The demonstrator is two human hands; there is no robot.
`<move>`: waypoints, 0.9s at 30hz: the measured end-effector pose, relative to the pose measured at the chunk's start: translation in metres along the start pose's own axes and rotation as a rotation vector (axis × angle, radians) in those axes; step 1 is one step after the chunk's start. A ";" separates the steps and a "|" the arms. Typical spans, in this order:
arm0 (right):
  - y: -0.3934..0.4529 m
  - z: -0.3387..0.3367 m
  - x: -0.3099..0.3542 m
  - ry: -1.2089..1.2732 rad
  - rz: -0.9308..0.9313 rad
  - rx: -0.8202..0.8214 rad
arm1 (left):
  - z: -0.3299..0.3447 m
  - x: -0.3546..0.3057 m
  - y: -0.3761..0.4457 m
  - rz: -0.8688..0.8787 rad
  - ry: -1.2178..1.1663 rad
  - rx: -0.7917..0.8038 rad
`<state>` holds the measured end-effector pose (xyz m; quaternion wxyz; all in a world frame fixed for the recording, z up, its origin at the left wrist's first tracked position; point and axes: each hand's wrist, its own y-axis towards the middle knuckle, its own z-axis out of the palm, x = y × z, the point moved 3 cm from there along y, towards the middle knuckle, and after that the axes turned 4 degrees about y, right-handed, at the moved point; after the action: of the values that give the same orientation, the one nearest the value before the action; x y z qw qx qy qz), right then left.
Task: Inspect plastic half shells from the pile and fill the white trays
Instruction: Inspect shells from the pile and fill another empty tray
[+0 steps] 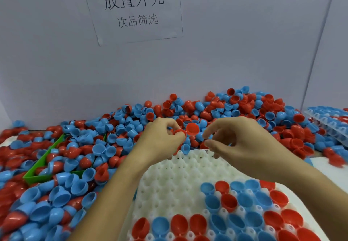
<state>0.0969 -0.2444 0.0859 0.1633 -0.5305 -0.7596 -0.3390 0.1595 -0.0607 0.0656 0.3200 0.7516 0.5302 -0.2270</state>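
Nearest the camera lies the white tray [169,182], a soft-looking moulded sheet of rounded pockets with small holes. Its near rows already hold red and blue half shells [243,214] sitting cup-up, while the far pockets show bare. Above the tray's far edge, the left hand [162,139] is curled, thumb and fingers pinching a red half shell [178,133] by its rim. A second red shell [192,129] sits just beside it, between the two hands; whether it is held or rests on the heap I cannot tell. The right hand [239,139] is loosely curled, thumb and forefinger apart with nothing clearly between them.

This looks like the inspection step: a shell lifted from the pile [79,146] and turned for checking. The next move likely calls for seating it hollow-up in a vacant pocket, or dropping a reject elsewhere, perhaps into the green bin [37,173] half buried at left.

The shells are glossy, thin-walled, smooth hemispheres, heaped loosely across the bench against a pale wall bearing a printed paper sign [133,9]. A filled tray [327,120] rests at far right.
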 end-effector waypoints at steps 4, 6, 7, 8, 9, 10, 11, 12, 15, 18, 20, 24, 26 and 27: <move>0.013 0.017 0.005 -0.056 -0.006 -0.095 | 0.006 -0.006 -0.003 0.026 -0.060 -0.035; 0.019 0.020 0.007 -0.080 -0.014 -0.157 | 0.008 -0.007 -0.003 0.021 -0.136 -0.010; 0.022 0.018 0.007 -0.075 -0.019 -0.197 | 0.008 -0.007 -0.003 0.011 -0.192 0.018; 0.024 0.016 0.008 -0.068 -0.020 -0.231 | 0.007 -0.007 -0.003 0.001 -0.254 0.056; 0.026 0.014 0.008 -0.070 -0.018 -0.254 | 0.006 -0.008 -0.004 -0.004 -0.311 0.098; 0.027 0.012 0.008 -0.084 -0.018 -0.265 | 0.004 -0.008 -0.004 -0.001 -0.354 0.138; 0.029 0.011 0.008 -0.101 -0.019 -0.268 | 0.002 -0.008 -0.004 0.007 -0.376 0.175; 0.031 0.010 0.009 -0.115 -0.024 -0.266 | 0.000 -0.009 -0.005 0.013 -0.385 0.213; 0.035 0.009 0.010 -0.148 -0.037 -0.232 | -0.004 -0.009 -0.008 0.025 -0.376 0.323; 0.037 0.011 0.010 -0.128 -0.051 -0.157 | -0.009 -0.006 -0.009 0.039 -0.369 0.374; 0.038 0.015 0.010 -0.154 -0.077 -0.093 | -0.012 -0.004 -0.010 0.057 -0.374 0.420; 0.032 0.018 0.012 -0.210 -0.056 0.096 | -0.027 0.006 -0.011 0.066 -0.253 0.476; 0.024 0.024 0.012 -0.314 -0.046 0.263 | -0.039 0.015 -0.007 0.037 -0.197 0.363; 0.019 0.029 0.012 -0.368 -0.032 0.354 | -0.045 0.020 -0.006 0.015 -0.184 0.294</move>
<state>0.1134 -0.2118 0.0787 0.1073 -0.5344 -0.8323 -0.1007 0.1611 -0.0139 0.0816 0.2555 0.7705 0.4541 -0.3673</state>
